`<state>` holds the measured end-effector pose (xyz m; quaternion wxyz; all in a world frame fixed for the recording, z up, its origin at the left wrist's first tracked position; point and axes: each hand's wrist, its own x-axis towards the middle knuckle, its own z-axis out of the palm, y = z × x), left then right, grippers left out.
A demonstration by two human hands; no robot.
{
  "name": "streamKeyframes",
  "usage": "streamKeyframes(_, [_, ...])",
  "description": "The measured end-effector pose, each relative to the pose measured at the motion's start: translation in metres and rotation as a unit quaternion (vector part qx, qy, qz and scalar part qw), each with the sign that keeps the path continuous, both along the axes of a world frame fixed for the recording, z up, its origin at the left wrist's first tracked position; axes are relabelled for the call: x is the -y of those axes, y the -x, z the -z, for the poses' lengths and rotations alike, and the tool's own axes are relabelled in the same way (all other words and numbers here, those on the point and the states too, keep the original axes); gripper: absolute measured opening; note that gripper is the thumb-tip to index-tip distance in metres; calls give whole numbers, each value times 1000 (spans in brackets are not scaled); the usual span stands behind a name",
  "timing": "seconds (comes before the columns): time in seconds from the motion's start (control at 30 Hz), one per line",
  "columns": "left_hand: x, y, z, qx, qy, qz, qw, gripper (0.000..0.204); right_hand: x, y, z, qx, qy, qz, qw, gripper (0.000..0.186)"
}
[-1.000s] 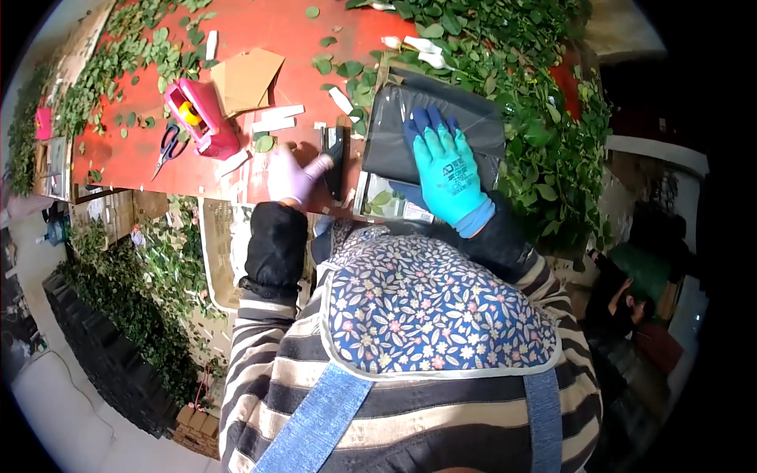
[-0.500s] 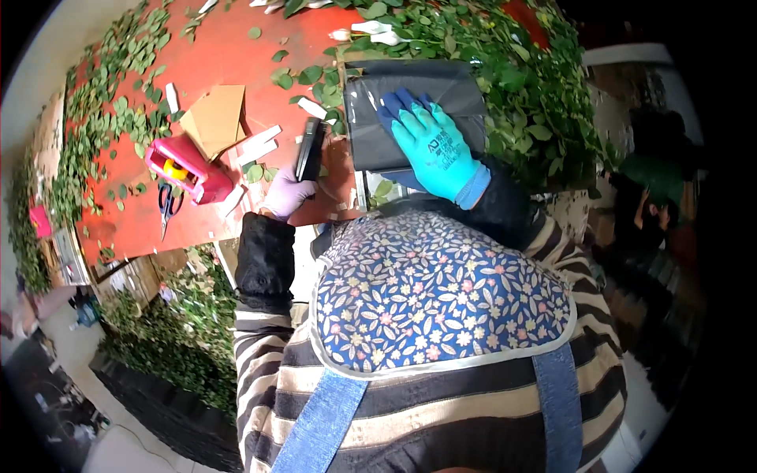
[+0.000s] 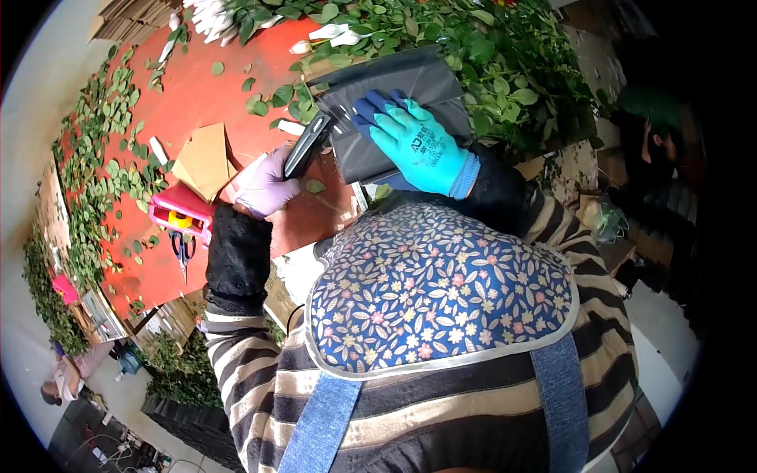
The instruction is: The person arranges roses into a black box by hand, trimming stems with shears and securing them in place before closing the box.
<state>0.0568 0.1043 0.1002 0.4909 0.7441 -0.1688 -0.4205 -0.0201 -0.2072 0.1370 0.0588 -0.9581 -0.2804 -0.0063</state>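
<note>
My left hand, in a thin light-purple glove, is closed round a black stapler. The stapler's front end is at the left edge of a sheet of black wrapping; whether its jaws are on the sheet I cannot tell. My right hand, in a turquoise and dark-blue work glove, lies flat on that wrapping with fingers stretched out. The black wrapping looks folded over, and what lies under it is hidden.
Left on the red table are brown cardboard pieces, a pink tape dispenser and scissors. Leafy stems crowd the far right, with white-wrapped buds beside them. Loose leaves cover the left side.
My left hand has brought the stapler to the left edge of the black wrapping and tilted it over. My right hand still lies on the wrapping. The whole view has turned slightly.
</note>
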Motion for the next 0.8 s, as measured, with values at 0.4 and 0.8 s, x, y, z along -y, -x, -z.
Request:
streamKeyframes(0.4, [-11, -29, -28, 49, -38, 86, 994, 65, -4, 2, -25, -35, -10, -7, 999, 74])
streamKeyframes(0.8, [13, -38, -23, 35, -57, 79, 995, 49, -5, 2, -20, -10, 14, -1, 1000, 71])
